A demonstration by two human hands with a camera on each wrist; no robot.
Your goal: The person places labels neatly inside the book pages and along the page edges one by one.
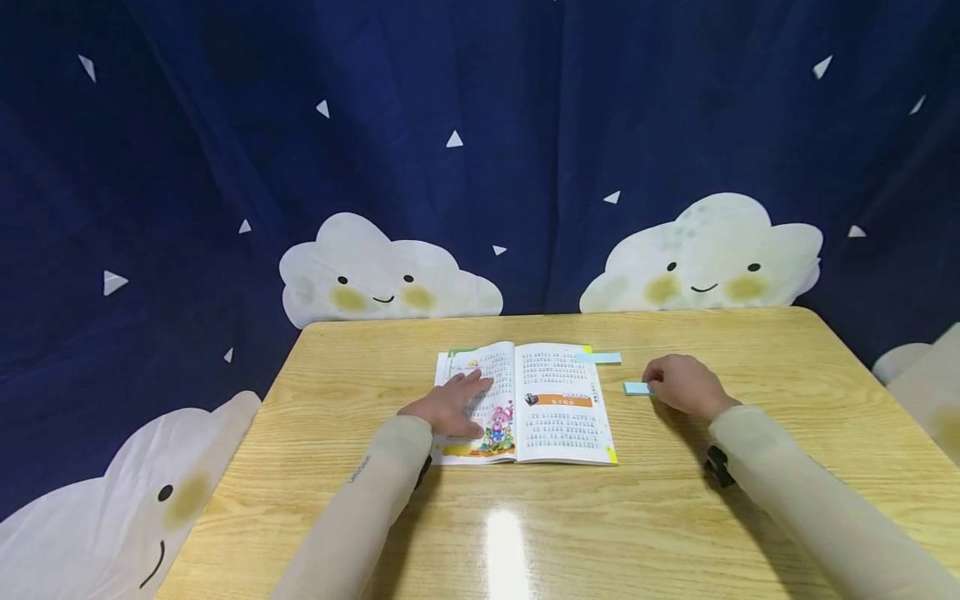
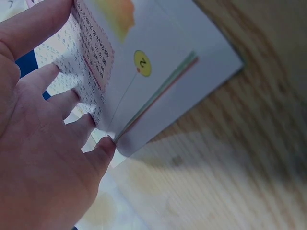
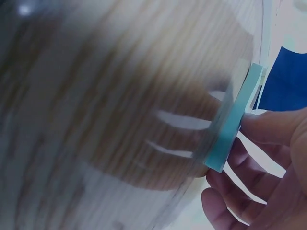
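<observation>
An open book (image 1: 564,373) lies on the table, with printed text on both pages and a cartoon animal at the lower left page. My left hand (image 1: 447,406) rests on the left page with its fingers spread. In the left wrist view, its little finger touches the page edges near the corner. To the right of the book, my right hand (image 1: 686,386) pinches a small light-blue sticky note pad (image 3: 235,120) at the table surface. A light-blue paper strip (image 1: 606,358) juts out past the upper right edge of the right page.
The wooden table (image 1: 345,367) reaches back to a dark blue curtain (image 1: 525,167) with white triangles and smiling clouds. A bright reflection lies on the tabletop in front of the book. Dark wrist devices (image 1: 718,467) sit under the sleeves.
</observation>
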